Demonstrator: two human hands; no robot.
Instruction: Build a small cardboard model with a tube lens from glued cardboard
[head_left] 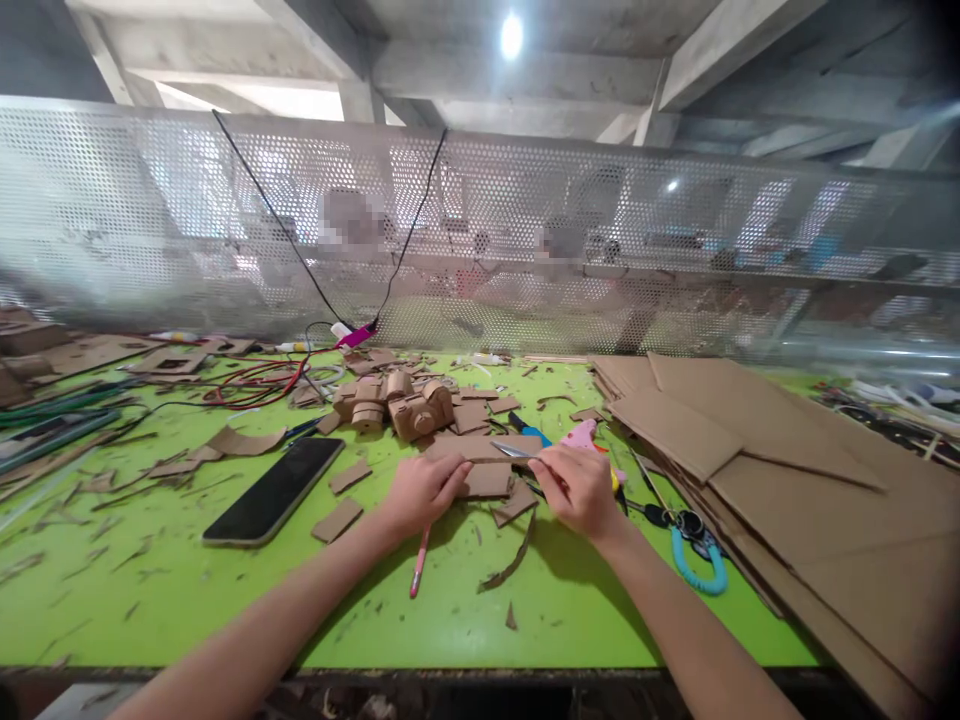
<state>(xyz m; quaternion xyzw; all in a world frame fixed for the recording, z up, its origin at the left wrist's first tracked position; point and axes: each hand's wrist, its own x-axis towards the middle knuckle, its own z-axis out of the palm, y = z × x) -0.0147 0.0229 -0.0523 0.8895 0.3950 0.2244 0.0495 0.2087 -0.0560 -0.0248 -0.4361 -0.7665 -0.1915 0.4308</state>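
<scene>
My left hand (427,490) is closed on the left end of a brown cardboard strip (480,449). My right hand (579,485) is closed round a pair of scissors, whose pointed silver blades (514,451) lie over the strip's right part; the grip is hidden in the fist. Under my left hand a pink pencil (420,565) sticks out toward me. Cut cardboard pieces (486,483) lie between the hands. Just beyond are two small cardboard camera models (421,412). A pink spotted item (580,435) and a blue item (530,430) show behind my right hand.
A black phone (276,490) lies at left. Stacked cardboard sheets (795,470) cover the right side. Keys with a turquoise coil (697,570) sit beside them. Red cables (259,385) and a purple item (357,335) are at the back, before a perforated metal screen (480,230).
</scene>
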